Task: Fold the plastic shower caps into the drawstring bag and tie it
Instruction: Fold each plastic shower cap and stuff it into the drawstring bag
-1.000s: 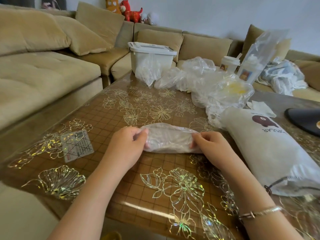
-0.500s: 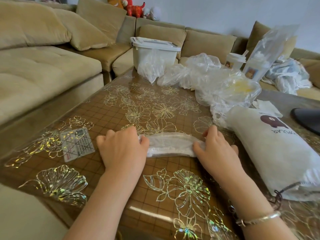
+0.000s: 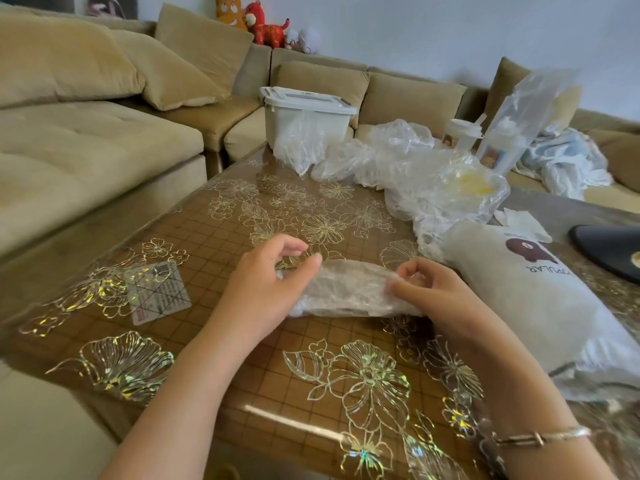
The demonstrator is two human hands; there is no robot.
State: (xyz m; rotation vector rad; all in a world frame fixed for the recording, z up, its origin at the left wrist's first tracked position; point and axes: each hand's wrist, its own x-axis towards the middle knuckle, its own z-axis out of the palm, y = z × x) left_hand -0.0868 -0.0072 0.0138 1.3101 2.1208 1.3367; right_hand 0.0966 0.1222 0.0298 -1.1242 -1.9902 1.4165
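Observation:
A folded clear plastic shower cap (image 3: 346, 289) lies as a flat strip on the brown flowered table (image 3: 277, 393). My left hand (image 3: 266, 289) pinches its left end between thumb and fingers. My right hand (image 3: 426, 289) pinches its right end, fingers curled over the plastic. A white drawstring bag (image 3: 526, 299) with a brown bear print lies to the right, its cord at the near end. Several loose shower caps (image 3: 433, 181) are heaped at the far side of the table.
A white lidded plastic bin (image 3: 304, 112) stands on the beige sofa (image 3: 86, 150) behind the table. A cup with a straw (image 3: 460, 133) and a clear packet (image 3: 519, 123) stand at the back right. A small card (image 3: 156, 292) lies left; a black object (image 3: 609, 247) lies far right.
Both hands pressed the folded cap flat on the table half a second ago; now they have lifted and pinch its ends, and the strip looks wider.

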